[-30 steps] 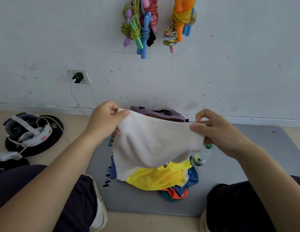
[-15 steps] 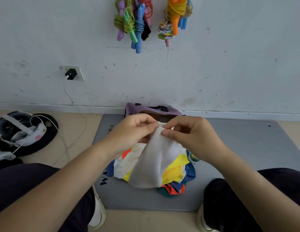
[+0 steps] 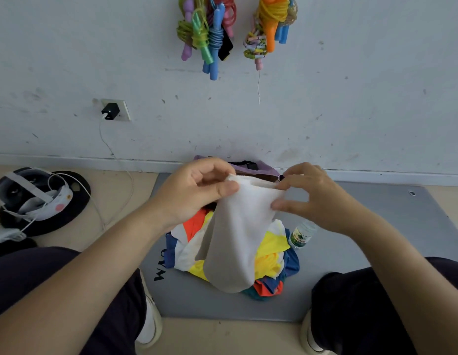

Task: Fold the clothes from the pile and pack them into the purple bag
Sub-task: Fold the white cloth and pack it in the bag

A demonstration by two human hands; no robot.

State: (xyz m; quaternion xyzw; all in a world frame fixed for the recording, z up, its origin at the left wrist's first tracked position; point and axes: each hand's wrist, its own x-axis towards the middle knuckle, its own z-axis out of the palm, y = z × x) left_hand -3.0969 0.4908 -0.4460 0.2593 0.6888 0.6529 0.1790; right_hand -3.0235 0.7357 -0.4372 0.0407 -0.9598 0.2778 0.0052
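While raised above pile [image 3: 271, 254], left hand [image 3: 194, 190], right hand [image 3: 312, 198] pinch white garment [image 3: 238, 234].

Two hands, one bottle [image 3: 300, 235] (green-labelled), one bag [image 3: 258, 168].

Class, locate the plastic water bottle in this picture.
In the head view the water bottle lies on the grey mat, right of the clothes pile, below the right hand.

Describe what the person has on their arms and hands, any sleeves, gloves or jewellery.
The left hand and right hand are bare: no gloves, rings, watch or bracelets show. Both forearms are uncovered to the frame edge, with no sleeve visible.
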